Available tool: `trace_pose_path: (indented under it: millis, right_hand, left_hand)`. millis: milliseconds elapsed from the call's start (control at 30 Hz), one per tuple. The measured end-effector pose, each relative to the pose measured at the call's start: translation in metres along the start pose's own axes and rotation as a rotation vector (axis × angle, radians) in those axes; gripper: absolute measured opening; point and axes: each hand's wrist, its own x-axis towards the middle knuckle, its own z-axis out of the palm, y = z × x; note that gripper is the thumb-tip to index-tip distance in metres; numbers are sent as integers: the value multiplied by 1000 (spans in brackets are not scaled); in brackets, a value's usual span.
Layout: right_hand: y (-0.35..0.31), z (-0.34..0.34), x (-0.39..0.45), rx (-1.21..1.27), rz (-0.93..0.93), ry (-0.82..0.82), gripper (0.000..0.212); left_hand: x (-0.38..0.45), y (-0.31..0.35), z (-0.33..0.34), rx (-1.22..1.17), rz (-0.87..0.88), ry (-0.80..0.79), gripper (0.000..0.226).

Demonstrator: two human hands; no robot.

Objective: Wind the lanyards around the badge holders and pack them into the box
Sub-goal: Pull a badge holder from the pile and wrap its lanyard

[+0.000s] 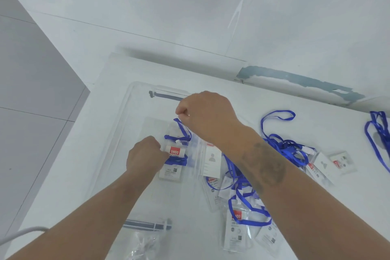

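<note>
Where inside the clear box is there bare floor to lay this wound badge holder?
The clear box looks bare on its left floor, between the left wall and the left hand, and toward the near handle. The badge holder sits mid-box, the right hand pinching its lanyard. Crowded: the tangled pile of holders at right.

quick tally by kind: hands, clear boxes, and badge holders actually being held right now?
Hands: 2, left hand and right hand
Clear plastic box: 1
Badge holder in hand: 1, with its blue lanyard partly wound
Total: 4. Loose badge holders in the pile overlap too much to count.
</note>
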Motion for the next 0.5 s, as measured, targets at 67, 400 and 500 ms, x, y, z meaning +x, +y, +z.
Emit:
trace_pose_path:
  millis: [67,400,500]
  right_hand:
    - [10,-9,-12,87,19,75,26]
    - [81,-14,-82,340,130,377,15]
    - [100,-11,-104,354,169,407,15]
  left_hand:
    - [-2,0,-5,-23,5,22,33]
    - [-59,53,-54,-534,276,435,14]
    - [-85,74,-59,-618,394,504,11]
